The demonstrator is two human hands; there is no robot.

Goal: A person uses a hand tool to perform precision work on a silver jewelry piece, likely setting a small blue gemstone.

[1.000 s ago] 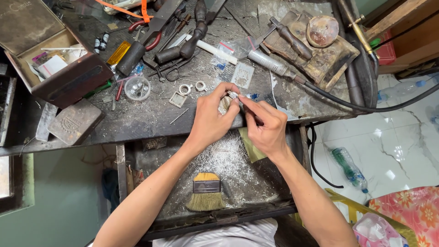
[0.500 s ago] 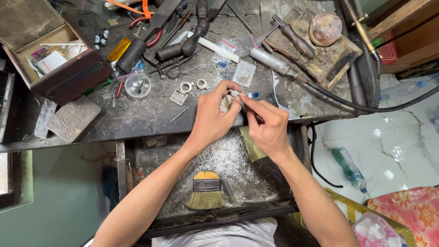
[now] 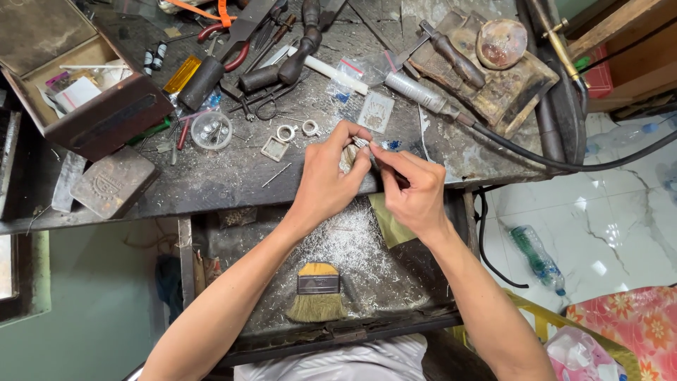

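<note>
Workbench: my big dark workbench (image 3: 211, 180) is scratched and dusty. I tell where everything is from it.
Drawer: an open drawer (image 3: 423, 296) sticks out under the front edge of the workbench, close to my tummy. It is full of shiny metal bits.
Wooden box: an open wooden box (image 3: 92, 92) sits at the far left of the workbench.
Wood block: a worn wood block (image 3: 508, 77) with a round bowl sits at the far right of the workbench.
Metal slab: a flat grey metal slab (image 3: 113, 182) lies near the front left edge of the workbench.
Brush: a wide brush (image 3: 318, 293) lies in the drawer, below the workbench.
Left hand: my left hand (image 3: 328, 180) is over the front edge of the workbench. My fingers and thumb are pinched on a small metal piece (image 3: 350, 155).
Right hand: my right hand (image 3: 416, 190) is just beside my left hand, touching it. My fingers are pressed together around a thin dark tool (image 3: 388, 171). Its tip meets the small metal piece.
Little dish: a clear round dish (image 3: 211, 130) sits in the middle of the workbench, left of my hands.
Rings: two small rings (image 3: 297, 130) and a square frame (image 3: 274, 148) lie on the workbench, just behind my left hand.
</note>
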